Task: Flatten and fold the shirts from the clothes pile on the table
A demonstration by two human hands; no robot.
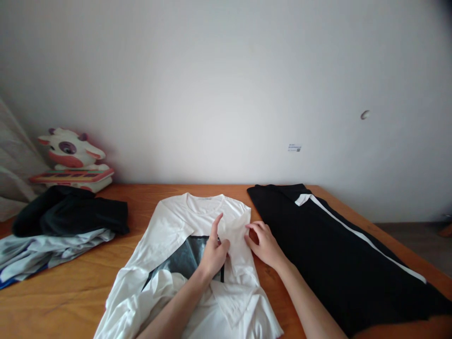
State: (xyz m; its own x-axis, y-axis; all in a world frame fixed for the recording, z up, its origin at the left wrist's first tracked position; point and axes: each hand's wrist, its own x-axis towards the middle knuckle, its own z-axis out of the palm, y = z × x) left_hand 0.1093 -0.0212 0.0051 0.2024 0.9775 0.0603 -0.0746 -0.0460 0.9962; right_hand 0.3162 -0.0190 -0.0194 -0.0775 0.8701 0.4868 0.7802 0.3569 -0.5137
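A white shirt (pixel 208 217) lies on the wooden table with its neckline toward the wall and a dark printed panel (pixel 183 258) on its front. Its lower part is bunched and creased. My left hand (pixel 214 249) is over the print's right side, index finger raised, the other fingers curled on the white fabric. At the shirt's right edge, my right hand (pixel 263 241) pinches the cloth between thumb and fingers.
Black clothing with a white stripe (pixel 318 254) lies flat on the right. At left, a black garment (pixel 84 212) rests on grey clothing (pixel 63 249), before a cow-shaped toy keyboard (pixel 74 176). The wall (pixel 226 94) rises behind the wooden table (pixel 63 301).
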